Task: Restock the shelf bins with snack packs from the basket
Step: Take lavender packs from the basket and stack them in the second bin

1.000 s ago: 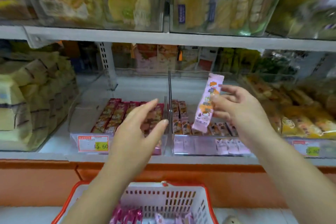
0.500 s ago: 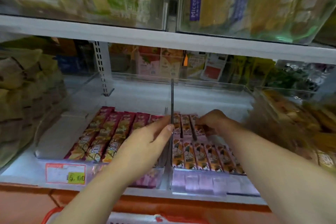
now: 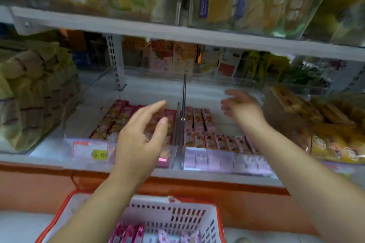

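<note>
My left hand point(image 3: 138, 140) and right hand point(image 3: 243, 108) hovered empty, fingers point(image 3: 152, 110) loose; next I needed one pack point(image 3: 128, 233) pinched cleanly from the basket point(image 3: 197, 221).

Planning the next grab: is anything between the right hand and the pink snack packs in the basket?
Nothing visible does. The right hand is open and empty above the right bin; the basket below has an open top, and its pink snack packs lie uncovered. Only the left forearm crosses its left side.
</note>
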